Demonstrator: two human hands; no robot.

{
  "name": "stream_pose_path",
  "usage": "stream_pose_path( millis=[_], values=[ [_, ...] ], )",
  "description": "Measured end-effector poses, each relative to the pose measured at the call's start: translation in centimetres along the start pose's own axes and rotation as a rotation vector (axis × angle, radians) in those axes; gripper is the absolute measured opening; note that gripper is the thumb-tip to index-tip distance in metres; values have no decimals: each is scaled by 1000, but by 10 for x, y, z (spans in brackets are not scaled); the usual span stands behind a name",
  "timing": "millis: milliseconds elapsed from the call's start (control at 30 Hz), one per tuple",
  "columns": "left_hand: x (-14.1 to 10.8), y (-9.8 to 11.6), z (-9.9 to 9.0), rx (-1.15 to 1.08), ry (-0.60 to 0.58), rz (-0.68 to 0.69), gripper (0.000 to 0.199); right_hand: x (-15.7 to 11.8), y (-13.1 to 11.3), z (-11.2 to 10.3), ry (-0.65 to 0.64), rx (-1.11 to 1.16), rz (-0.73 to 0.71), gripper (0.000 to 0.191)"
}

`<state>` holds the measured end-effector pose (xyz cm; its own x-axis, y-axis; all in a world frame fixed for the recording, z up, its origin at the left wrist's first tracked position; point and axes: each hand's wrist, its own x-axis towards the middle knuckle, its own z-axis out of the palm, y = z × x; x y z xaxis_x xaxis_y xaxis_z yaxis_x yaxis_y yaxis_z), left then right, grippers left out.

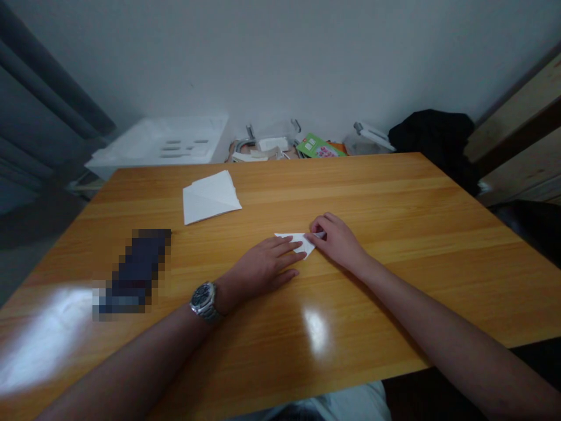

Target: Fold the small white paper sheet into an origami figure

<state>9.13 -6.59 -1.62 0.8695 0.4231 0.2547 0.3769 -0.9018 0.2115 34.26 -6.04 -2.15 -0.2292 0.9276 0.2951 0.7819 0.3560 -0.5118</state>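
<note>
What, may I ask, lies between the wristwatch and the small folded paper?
In the head view, the left hand lies between the wristwatch and the folded paper, its fingers over the paper.

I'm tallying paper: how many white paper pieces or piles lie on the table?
2: the folded paper, under the left hand and pinched by the right hand, and the paper pile farther back, leftward. More sheets may be hidden.
</note>
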Motion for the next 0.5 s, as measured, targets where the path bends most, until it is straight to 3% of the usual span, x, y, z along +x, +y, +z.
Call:
stream_pose_path(
  millis=[500],
  values=[
    [0, -1, 0, -12, 0, 4, 40, -1, -1, 2, 46, -30, -3, 17]
  ],
)
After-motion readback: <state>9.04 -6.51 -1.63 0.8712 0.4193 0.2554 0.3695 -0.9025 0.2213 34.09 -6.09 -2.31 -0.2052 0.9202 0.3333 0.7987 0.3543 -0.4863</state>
